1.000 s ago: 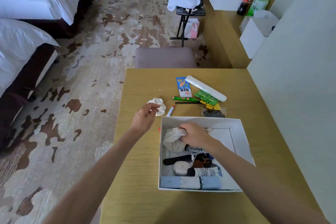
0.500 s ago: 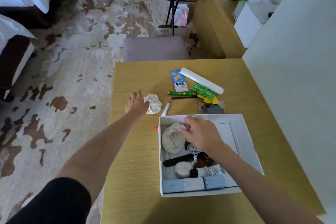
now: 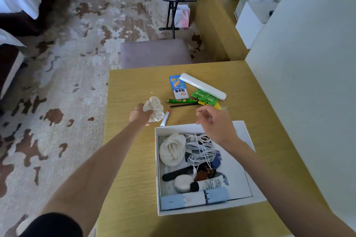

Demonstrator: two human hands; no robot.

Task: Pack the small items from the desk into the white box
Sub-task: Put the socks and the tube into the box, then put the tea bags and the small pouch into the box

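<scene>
Though the box (image 3: 156, 169), lower centre, holds a pouch (image 3: 172, 149), cable (image 3: 202, 150) and bottle (image 3: 209, 183), much remains: the left hand (image 3: 139, 114) grips a cloth wad (image 3: 154, 107) just above-left of it. The right hand (image 3: 215, 123) hovers, its blurred fingers (image 3: 202, 114) curled, grasp unclear. Tube (image 3: 202, 86), packet (image 3: 178, 87), sachets (image 3: 204, 96) and pen (image 3: 165, 118) lie on the desk (image 3: 134, 86) above.

Desk (image 3: 134, 82): yellow wood, with a wall along its right edge.
Near right: open white box (image 3: 202, 210).
Far middle: blue packet (image 3: 178, 86), long white case (image 3: 202, 86), green sachets (image 3: 204, 96), yellow sachet (image 3: 217, 104), green stick (image 3: 181, 100), thin dark stick (image 3: 183, 105).
By box's far left corner: red-capped tube (image 3: 165, 118), with a crumpled cloth (image 3: 154, 107) just left of it.
</scene>
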